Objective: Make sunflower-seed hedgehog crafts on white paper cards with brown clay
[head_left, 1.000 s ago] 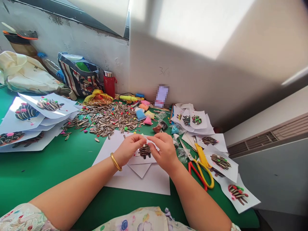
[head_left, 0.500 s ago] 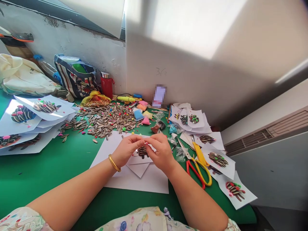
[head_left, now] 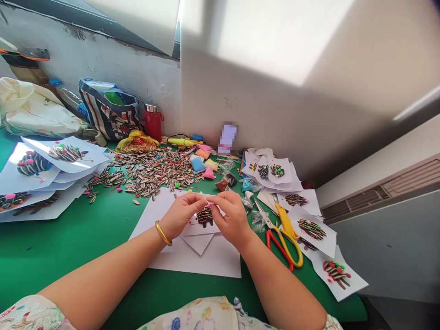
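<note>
Inside the near edge of the green worktop, left hand and right hand meet fingertip-to-fingertip over a white paper card; its striped-seed animal has body and legs; what's gripped or undone, I cannot tell.

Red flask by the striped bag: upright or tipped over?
Upright. The red flask stands next to the striped bag, its silver cap uppermost.
</note>
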`<state>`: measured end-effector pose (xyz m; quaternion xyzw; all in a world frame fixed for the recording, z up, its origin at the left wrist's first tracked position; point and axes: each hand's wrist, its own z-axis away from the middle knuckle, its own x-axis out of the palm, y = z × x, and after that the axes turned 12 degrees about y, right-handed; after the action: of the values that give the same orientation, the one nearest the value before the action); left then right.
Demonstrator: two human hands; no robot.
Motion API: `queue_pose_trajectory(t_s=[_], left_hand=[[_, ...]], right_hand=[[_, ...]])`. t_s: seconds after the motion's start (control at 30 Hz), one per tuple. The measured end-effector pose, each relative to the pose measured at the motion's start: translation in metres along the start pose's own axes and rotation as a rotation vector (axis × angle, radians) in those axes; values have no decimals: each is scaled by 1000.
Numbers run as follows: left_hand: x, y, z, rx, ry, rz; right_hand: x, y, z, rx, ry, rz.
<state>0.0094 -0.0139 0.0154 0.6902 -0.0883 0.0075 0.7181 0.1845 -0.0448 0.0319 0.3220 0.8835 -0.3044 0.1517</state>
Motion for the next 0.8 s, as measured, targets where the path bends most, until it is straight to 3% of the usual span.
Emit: queue_pose_trajectory(t_s=[0.43,0.8], left_hand=[[4,1,0,-3,-66,24],[-1,-2,0,-34,-32,32]], right_hand=[[-2,1,-2,19,-9,34],[0,5,0,-4,8,74]])
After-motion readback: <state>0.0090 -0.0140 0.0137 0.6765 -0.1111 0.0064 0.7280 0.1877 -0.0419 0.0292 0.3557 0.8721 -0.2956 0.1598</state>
